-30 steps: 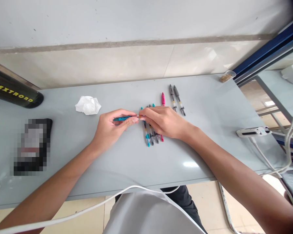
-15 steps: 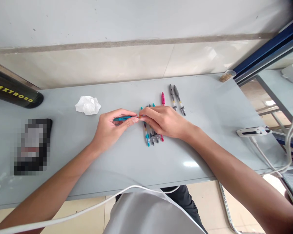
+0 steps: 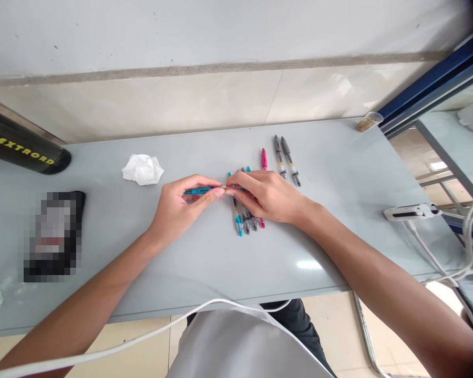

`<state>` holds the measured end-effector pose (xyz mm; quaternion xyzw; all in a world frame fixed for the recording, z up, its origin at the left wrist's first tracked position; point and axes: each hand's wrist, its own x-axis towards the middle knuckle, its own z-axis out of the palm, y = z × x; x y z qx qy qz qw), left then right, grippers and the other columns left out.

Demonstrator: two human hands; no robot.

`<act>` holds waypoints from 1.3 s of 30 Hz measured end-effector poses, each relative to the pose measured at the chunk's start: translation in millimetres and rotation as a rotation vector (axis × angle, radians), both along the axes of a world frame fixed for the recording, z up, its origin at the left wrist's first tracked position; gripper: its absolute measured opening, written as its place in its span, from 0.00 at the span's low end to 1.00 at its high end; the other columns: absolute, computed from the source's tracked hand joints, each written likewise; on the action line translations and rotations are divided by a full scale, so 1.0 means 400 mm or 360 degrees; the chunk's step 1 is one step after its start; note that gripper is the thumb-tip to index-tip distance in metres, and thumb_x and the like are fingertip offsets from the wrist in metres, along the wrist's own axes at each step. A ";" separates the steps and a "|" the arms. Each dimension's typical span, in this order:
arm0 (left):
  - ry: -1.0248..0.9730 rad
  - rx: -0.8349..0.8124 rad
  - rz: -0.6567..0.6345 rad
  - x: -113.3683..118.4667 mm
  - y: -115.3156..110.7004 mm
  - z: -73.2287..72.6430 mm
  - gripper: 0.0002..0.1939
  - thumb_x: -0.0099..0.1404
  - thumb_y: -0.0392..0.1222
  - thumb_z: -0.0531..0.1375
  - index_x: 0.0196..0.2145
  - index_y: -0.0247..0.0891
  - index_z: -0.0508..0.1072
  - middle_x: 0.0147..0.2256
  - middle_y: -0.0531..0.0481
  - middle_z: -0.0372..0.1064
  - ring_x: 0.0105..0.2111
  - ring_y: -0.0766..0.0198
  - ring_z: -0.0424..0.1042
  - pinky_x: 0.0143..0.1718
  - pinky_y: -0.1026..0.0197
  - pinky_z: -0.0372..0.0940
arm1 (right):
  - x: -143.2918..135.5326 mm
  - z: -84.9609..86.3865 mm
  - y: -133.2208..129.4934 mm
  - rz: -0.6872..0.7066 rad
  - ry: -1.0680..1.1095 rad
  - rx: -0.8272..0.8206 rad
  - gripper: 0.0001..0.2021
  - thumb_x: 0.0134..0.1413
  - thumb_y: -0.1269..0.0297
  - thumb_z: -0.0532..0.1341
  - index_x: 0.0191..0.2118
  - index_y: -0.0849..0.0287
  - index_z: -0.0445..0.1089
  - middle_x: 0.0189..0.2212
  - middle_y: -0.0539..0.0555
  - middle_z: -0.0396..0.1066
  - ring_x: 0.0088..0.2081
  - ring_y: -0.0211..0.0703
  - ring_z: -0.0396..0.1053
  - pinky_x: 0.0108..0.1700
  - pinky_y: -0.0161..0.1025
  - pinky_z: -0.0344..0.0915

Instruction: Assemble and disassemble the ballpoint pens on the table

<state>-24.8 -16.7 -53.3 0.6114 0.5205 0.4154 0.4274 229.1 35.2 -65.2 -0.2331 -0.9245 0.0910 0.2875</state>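
A teal pen (image 3: 199, 191) lies level between my hands, above the table. My left hand (image 3: 185, 202) is closed around its teal end, thumb and fingertips pinching near the middle. My right hand (image 3: 262, 194) grips the other end with thumb and forefinger, and its fingers hide most of that part. Beneath my right hand lies a row of several pens, partly covered: a teal-tipped pen (image 3: 237, 223) at the left, grey ones in the middle, and a pink pen (image 3: 264, 157) at the right. Two grey pens (image 3: 287, 157) lie side by side further right.
A crumpled white tissue (image 3: 142, 169) sits left of my hands. Further left are a dark bottle (image 3: 27, 147) and a blurred-out black object (image 3: 55, 236). To the right are a white device (image 3: 410, 211) with a cable and a small clear cup (image 3: 368, 122). A white cable (image 3: 142, 336) crosses in front.
Almost nothing differs. Both hands keep their hold on the teal pen, and the whole view has shifted very slightly.
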 end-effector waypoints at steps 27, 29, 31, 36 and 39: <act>0.0161 -0.0007 -0.0187 -0.009 -0.005 -0.020 0.21 0.74 0.63 0.75 0.51 0.45 0.88 0.48 0.48 0.89 0.42 0.55 0.89 0.45 0.60 0.79 | 0.003 0.005 -0.001 -0.0015 -0.0124 -0.0040 0.13 0.87 0.60 0.54 0.47 0.56 0.71 0.32 0.51 0.75 0.30 0.43 0.67 0.35 0.42 0.57; 0.0169 -0.0003 -0.0187 -0.009 -0.005 -0.019 0.20 0.75 0.63 0.74 0.51 0.45 0.88 0.48 0.48 0.89 0.42 0.55 0.89 0.45 0.60 0.79 | 0.004 0.006 -0.001 -0.0015 -0.0129 -0.0059 0.13 0.87 0.60 0.53 0.48 0.56 0.71 0.32 0.51 0.75 0.30 0.44 0.67 0.35 0.42 0.57; 0.0189 0.0000 -0.0189 -0.009 -0.005 -0.018 0.20 0.75 0.62 0.73 0.51 0.44 0.88 0.48 0.48 0.89 0.43 0.55 0.89 0.45 0.60 0.79 | 0.004 0.006 -0.001 -0.0014 -0.0133 -0.0074 0.13 0.87 0.60 0.53 0.47 0.56 0.71 0.33 0.52 0.76 0.30 0.44 0.67 0.35 0.42 0.57; 0.0220 0.0029 -0.0197 -0.010 -0.006 -0.020 0.18 0.75 0.60 0.74 0.52 0.45 0.87 0.48 0.48 0.89 0.42 0.55 0.89 0.44 0.61 0.79 | 0.003 0.005 0.000 -0.0017 -0.0136 -0.0063 0.13 0.87 0.60 0.54 0.47 0.56 0.71 0.32 0.51 0.75 0.30 0.44 0.66 0.35 0.43 0.56; 0.0227 0.0035 -0.0195 -0.010 -0.006 -0.022 0.18 0.75 0.60 0.74 0.52 0.45 0.87 0.49 0.48 0.89 0.42 0.55 0.89 0.44 0.61 0.79 | 0.003 0.006 0.000 -0.0032 -0.0154 -0.0083 0.13 0.86 0.60 0.54 0.46 0.56 0.71 0.32 0.52 0.74 0.30 0.44 0.66 0.35 0.43 0.55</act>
